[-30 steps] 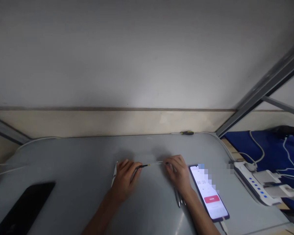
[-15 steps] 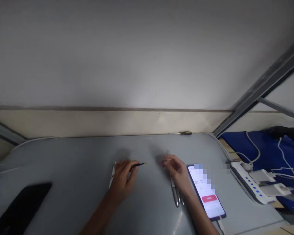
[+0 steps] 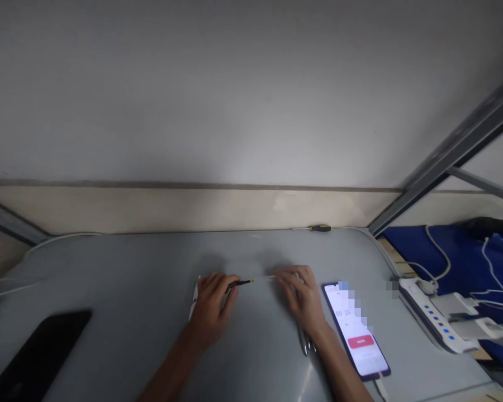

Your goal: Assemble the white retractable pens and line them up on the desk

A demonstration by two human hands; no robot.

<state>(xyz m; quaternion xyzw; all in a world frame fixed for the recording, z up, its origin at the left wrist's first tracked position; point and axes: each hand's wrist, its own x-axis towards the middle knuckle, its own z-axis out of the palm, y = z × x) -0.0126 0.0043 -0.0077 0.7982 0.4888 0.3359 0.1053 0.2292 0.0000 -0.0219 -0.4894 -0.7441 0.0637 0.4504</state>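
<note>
My left hand (image 3: 213, 298) pinches a thin black pen part (image 3: 243, 282) with a gold-coloured tip, which points right. Beneath that hand, a white item (image 3: 194, 298) lies on the grey table and is mostly covered. Across a small gap, my right hand (image 3: 299, 290) has its fingertips closed on a thin pale rod (image 3: 270, 277) that sticks out to the left, in line with the gold tip but apart from it. Several silver pens (image 3: 303, 339) lie under my right wrist, partly hidden by it.
A lit phone (image 3: 356, 335) on a cable lies right of my right arm. Beyond it is a white power strip (image 3: 436, 318) with plugged-in chargers. A screwdriver (image 3: 319, 228) rests by the wall. At left lies a dark flat device (image 3: 39, 357).
The pale rod now shows to the left of my right fingertips, where it was not visible before. My left hand keeps its pinch, nearly unmoved. The view has shifted slightly.
</note>
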